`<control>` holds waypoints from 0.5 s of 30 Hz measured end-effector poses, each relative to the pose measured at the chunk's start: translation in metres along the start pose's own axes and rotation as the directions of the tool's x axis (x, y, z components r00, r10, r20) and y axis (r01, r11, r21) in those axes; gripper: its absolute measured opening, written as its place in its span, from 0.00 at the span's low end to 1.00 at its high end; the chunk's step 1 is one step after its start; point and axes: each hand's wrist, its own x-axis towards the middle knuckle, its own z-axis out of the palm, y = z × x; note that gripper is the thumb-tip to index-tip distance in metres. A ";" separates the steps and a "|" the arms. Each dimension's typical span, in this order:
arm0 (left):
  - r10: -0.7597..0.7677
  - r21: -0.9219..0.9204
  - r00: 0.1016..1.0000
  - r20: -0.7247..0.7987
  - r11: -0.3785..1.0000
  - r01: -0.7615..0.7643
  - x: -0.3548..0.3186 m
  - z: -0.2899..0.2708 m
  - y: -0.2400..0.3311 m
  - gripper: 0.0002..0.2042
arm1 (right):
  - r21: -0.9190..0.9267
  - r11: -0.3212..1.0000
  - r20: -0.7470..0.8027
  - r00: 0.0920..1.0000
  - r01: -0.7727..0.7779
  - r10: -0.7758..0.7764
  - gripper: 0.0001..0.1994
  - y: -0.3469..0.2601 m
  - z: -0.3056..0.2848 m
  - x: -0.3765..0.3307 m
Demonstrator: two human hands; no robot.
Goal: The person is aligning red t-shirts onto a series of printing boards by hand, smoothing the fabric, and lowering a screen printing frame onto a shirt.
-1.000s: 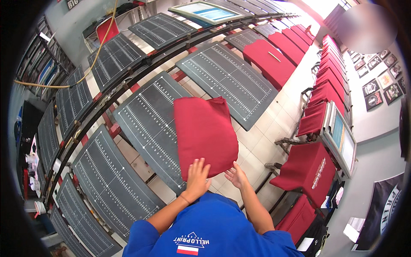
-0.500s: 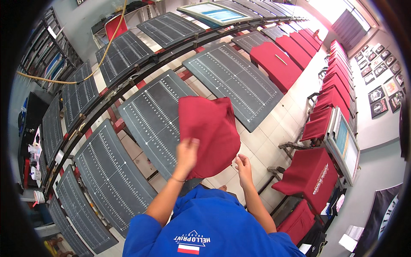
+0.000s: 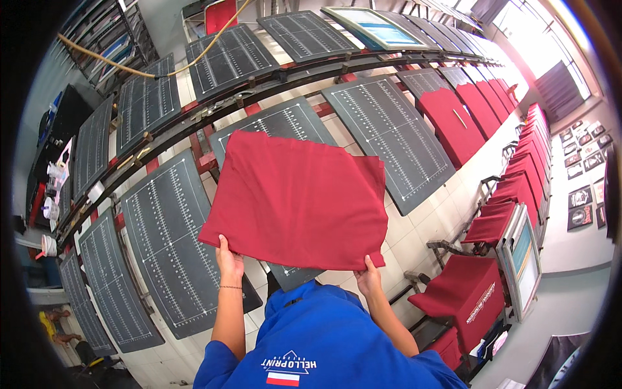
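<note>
A dark red piece of cloth [image 3: 301, 198], likely a garment, is spread out in front of me over a dark grey printing board [image 3: 285, 123]. My left hand [image 3: 229, 260] pinches its near left corner, thumb on top. At the near right corner, my right hand [image 3: 369, 279] grips the cloth between thumb and fingers. Its near edge runs taut between both hands, while the far edge is uneven. The cloth hides most of the board, which has white ruled lines; I cannot tell how much of it touches the surface.
More ruled boards flank mine, one at left [image 3: 172, 240] and one at right [image 3: 392, 136]. Red cloth covers a board [image 3: 450, 123] farther right, with a thin stick on it. A framed screen [image 3: 521, 259] leans by a row of red-draped boards. A yellow hose [image 3: 194, 61] hangs at upper left.
The red cloth, bunched before, is now opened out wide and lies further left. My left hand has moved to its left corner, and my right hand, free before, now holds the right corner.
</note>
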 end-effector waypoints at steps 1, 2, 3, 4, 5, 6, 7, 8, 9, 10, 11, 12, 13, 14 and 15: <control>0.021 0.021 1.000 0.012 1.000 -0.021 -0.007 0.000 0.000 0.21 | -0.019 0.998 -0.017 0.998 0.058 -0.058 0.18 -0.010 0.003 -0.011; 0.042 0.045 0.999 0.024 0.998 -0.043 -0.022 0.002 0.004 0.21 | -0.037 0.993 -0.033 0.993 0.112 -0.114 0.17 -0.018 0.005 -0.021; 0.063 0.070 0.997 0.035 0.995 -0.066 -0.037 0.002 0.005 0.21 | -0.033 0.987 -0.036 0.987 0.158 -0.159 0.16 -0.030 0.008 -0.029; 0.045 0.104 0.999 -0.007 0.994 -0.044 -0.055 0.001 0.006 0.22 | -0.025 0.974 -0.020 0.974 0.223 -0.224 0.15 -0.046 0.024 -0.044; 0.025 0.139 0.999 -0.043 0.990 -0.019 -0.073 0.000 0.004 0.22 | -0.028 0.968 -0.063 0.966 0.249 -0.251 0.15 -0.057 0.033 -0.053; 0.010 0.173 0.997 -0.082 0.985 0.004 -0.086 -0.007 0.002 0.22 | -0.032 0.962 -0.101 0.956 0.272 -0.274 0.15 -0.065 0.037 -0.056; -0.088 0.218 0.993 -0.082 0.970 0.104 -0.092 -0.028 -0.004 0.22 | -0.049 0.968 -0.086 0.964 0.248 -0.251 0.16 -0.068 0.027 -0.052; -0.189 0.263 0.978 -0.089 0.943 0.206 -0.094 -0.048 -0.011 0.23 | -0.076 0.977 -0.093 0.974 0.198 -0.205 0.16 -0.065 0.009 -0.044; -0.293 0.266 0.946 -0.140 0.909 0.321 -0.097 -0.056 -0.016 0.19 | -0.106 0.983 -0.107 0.981 0.149 -0.160 0.16 -0.058 -0.017 -0.034; -0.437 0.461 0.895 -0.085 0.780 0.424 -0.095 -0.061 -0.013 0.17 | -0.133 0.986 -0.120 0.986 0.099 -0.115 0.16 -0.051 -0.033 -0.028; -0.577 0.636 0.814 -0.065 0.604 0.479 -0.092 -0.066 -0.006 0.16 | -0.137 0.987 -0.148 0.983 0.084 -0.104 0.15 -0.045 -0.038 -0.028; -0.703 0.783 0.707 -0.080 0.395 0.481 -0.088 -0.070 -0.001 0.16 | -0.146 0.987 -0.171 0.981 0.070 -0.095 0.15 -0.042 -0.043 -0.025; -0.642 0.878 0.766 -0.037 0.345 0.332 -0.091 -0.051 0.006 0.14 | -0.149 0.987 -0.205 0.974 0.063 -0.093 0.15 -0.040 -0.051 -0.024; -0.422 0.904 0.906 0.028 0.398 0.158 -0.085 -0.060 0.003 0.13 | -0.156 0.986 -0.225 0.970 0.056 -0.090 0.15 -0.039 -0.054 -0.021; -0.177 0.916 0.978 0.106 0.399 -0.027 -0.070 -0.072 -0.004 0.13 | -0.139 0.989 -0.295 0.951 0.056 -0.095 0.17 -0.037 -0.056 -0.017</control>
